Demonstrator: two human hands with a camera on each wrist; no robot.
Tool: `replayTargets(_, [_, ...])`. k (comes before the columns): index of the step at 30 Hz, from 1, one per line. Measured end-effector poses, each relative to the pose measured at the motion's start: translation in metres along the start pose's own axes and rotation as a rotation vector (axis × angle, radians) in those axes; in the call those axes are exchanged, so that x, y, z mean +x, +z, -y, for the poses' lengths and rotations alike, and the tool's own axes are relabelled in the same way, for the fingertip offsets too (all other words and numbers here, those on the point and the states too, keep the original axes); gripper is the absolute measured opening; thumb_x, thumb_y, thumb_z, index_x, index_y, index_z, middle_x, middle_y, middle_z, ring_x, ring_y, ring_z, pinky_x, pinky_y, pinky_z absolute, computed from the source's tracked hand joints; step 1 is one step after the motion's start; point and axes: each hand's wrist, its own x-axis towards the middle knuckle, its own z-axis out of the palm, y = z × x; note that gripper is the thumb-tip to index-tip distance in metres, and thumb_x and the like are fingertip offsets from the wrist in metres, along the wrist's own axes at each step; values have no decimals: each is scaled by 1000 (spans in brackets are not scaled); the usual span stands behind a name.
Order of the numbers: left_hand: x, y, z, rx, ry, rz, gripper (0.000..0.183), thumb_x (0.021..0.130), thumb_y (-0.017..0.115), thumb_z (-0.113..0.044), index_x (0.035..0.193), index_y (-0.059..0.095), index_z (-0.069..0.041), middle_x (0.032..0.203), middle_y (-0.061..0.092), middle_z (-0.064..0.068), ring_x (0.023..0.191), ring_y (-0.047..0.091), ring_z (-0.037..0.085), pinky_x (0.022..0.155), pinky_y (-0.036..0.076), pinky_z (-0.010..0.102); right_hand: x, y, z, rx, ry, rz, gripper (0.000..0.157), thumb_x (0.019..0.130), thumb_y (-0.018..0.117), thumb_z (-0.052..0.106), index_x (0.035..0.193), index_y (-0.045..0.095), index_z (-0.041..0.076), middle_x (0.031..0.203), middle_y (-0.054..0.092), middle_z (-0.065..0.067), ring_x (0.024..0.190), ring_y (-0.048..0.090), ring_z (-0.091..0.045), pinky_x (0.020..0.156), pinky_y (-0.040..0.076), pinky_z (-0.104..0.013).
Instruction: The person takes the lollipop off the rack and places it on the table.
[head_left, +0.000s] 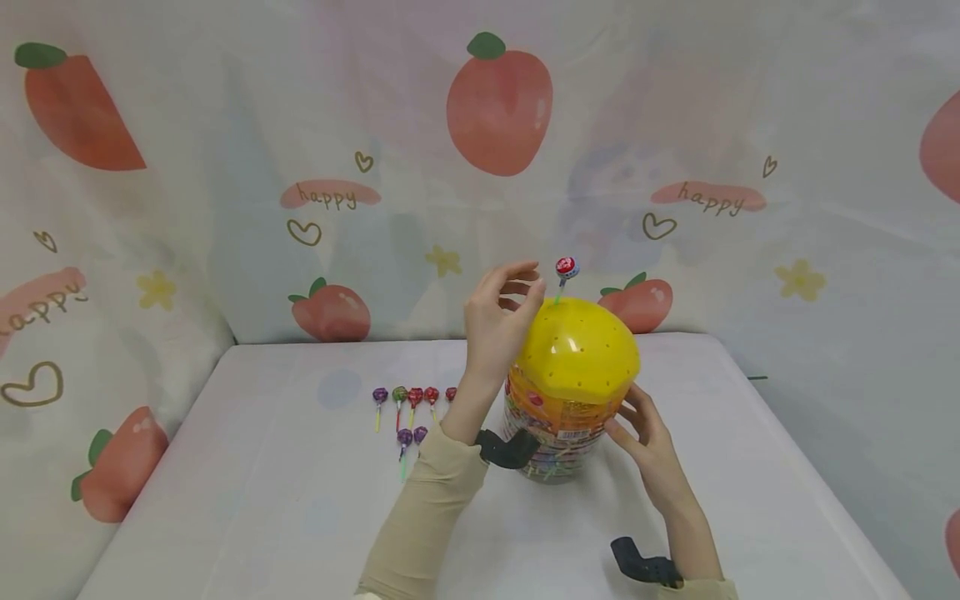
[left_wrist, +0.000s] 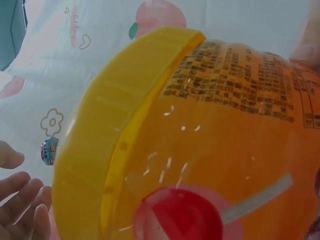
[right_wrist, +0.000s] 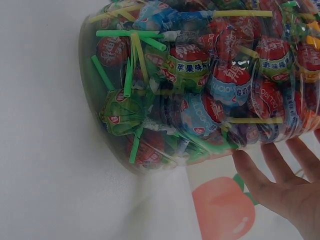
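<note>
A clear jar (head_left: 558,433) filled with wrapped lollipops stands on the table, with an orange label and a domed yellow lid (head_left: 581,350) dotted with small holes. One lollipop (head_left: 567,267) sticks up from the lid, its wrapped head at the top. My left hand (head_left: 504,321) is just left of that lollipop, fingers loosely bent; in the left wrist view a gap separates them from the candy (left_wrist: 49,151). On the jar's right side, my right hand (head_left: 648,446) rests its fingertips, and the right wrist view shows the fingers (right_wrist: 272,162) extended against the plastic.
Several wrapped lollipops (head_left: 416,397) lie in two rows on the white table (head_left: 300,467), left of the jar and partly behind my left forearm. A fruit-printed cloth (head_left: 480,208) hangs behind the table. Black straps (head_left: 510,450) are around both wrists.
</note>
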Motion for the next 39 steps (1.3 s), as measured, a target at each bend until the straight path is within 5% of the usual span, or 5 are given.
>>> replayTargets(16, [11, 20, 3, -75, -87, 113, 31, 89, 68, -18, 118, 64, -7, 112, 67, 10, 93, 65, 22, 73, 49, 16, -1, 0, 0, 0, 3, -1, 65, 96, 53, 15, 152, 20, 16, 153, 23, -12, 135, 27, -26, 106, 26, -71])
replayTargets(39, [11, 22, 0, -120, -52, 77, 28, 91, 65, -17, 117, 64, -8, 111, 67, 9, 93, 64, 20, 74, 50, 18, 0, -1, 1, -1, 11, 1, 65, 96, 53, 16, 152, 20, 18, 155, 22, -12, 136, 27, -26, 106, 27, -70])
